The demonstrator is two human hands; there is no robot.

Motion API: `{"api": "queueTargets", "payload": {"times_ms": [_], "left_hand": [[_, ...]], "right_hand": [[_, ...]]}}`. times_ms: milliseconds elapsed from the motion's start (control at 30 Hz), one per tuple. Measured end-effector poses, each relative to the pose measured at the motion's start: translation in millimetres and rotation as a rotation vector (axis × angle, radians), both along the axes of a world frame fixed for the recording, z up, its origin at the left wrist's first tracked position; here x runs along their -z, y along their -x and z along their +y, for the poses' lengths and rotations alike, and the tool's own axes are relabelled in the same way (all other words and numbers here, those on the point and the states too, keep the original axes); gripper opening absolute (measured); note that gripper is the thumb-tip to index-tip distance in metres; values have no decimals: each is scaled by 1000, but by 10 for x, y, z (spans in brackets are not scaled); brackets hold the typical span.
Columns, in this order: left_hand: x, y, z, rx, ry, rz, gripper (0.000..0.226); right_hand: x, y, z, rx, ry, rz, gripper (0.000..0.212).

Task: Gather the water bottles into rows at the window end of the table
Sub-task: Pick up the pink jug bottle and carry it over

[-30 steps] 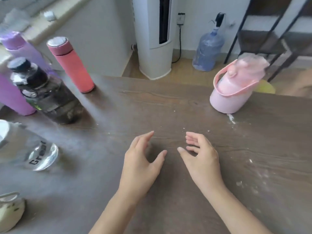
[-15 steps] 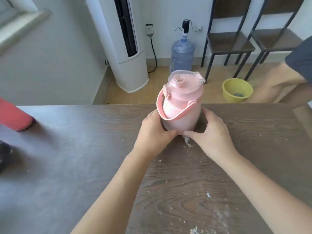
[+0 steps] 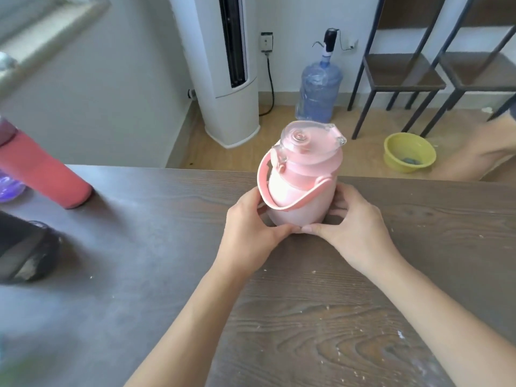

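A squat pink bottle [image 3: 303, 185] with a clear lid and a pink carry strap stands near the far edge of the dark wooden table [image 3: 307, 317]. My left hand [image 3: 248, 222] grips its left side near the base and my right hand [image 3: 354, 227] grips its right side, thumbs meeting in front. At the left edge stand a red flask [image 3: 42, 174], a dark bottle [image 3: 22, 247] and part of a purple bottle [image 3: 9, 188], all cut off by the frame.
Beyond the table stand a white tower air conditioner [image 3: 223, 65], a blue water jug [image 3: 318, 90], two dark chairs [image 3: 405, 74] and a yellow basin [image 3: 409, 152] on the floor. Another person's limb [image 3: 480, 155] shows at the right edge. A window sill [image 3: 42, 32] lies upper left.
A second ago both hands were open over the table, apart from the pink bottle. They reached it and closed on its sides half a second ago. The view has since shifted slightly.
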State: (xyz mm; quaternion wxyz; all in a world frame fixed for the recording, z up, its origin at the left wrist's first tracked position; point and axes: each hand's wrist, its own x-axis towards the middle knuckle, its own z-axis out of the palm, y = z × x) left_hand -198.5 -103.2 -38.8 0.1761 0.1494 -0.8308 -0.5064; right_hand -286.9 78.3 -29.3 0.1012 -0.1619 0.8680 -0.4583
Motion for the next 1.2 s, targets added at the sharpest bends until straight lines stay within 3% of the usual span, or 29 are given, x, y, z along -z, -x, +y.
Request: {"api": "queueTargets", "payload": {"times_ms": [133,533,1200], "left_hand": [[-53,-444,-572,-95,28,-1,68],[-89,-1229,-1960,-290,-4,-18,65],[81,-1240,-2160,-323,-158,29,70]], "right_hand": [[-17,-265,-658,-101,28,-33,73],[35,-793,-2360,-279,69,3,85],[28,-834,-2648,-309,15,-21,97]]}}
